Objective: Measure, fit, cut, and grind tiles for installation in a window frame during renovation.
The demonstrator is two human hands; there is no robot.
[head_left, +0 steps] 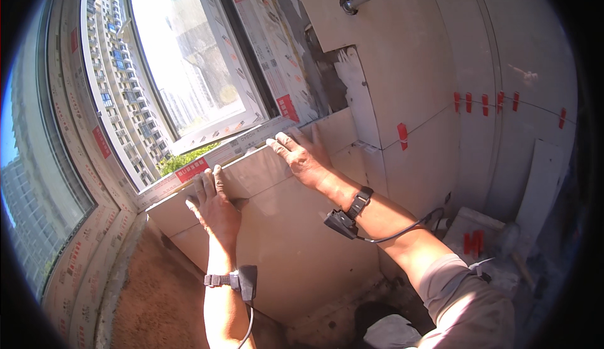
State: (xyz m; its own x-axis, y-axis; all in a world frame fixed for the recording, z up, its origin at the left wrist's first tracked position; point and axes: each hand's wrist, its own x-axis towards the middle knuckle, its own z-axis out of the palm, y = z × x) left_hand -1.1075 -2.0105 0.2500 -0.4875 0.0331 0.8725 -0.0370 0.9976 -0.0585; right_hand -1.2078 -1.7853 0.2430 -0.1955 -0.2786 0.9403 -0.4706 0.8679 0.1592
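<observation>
- In the head view, a narrow, smooth, pale tile strip (257, 174) is seen directly below the window frame (221, 154), which is covered with printed film.
- The strip's upper edge is touched by the left hand (216, 209), with fingers spread, and, farther right, by the right hand (303, 160), with fingers slightly parted; whether the edge is pinched cannot be told.
- The strip's long axis is laid along the sill, slanted from lower left to upper right.
- Below it, a large, flat tile (296, 242) is bordered at left by a rough, brown surface (148, 292).
- Slim red clips (402, 136) are set along the right wall's seam.
- Both palms are hidden; the large tile is partly covered by the forearms, and objects at lower right are blurred by shadow.
</observation>
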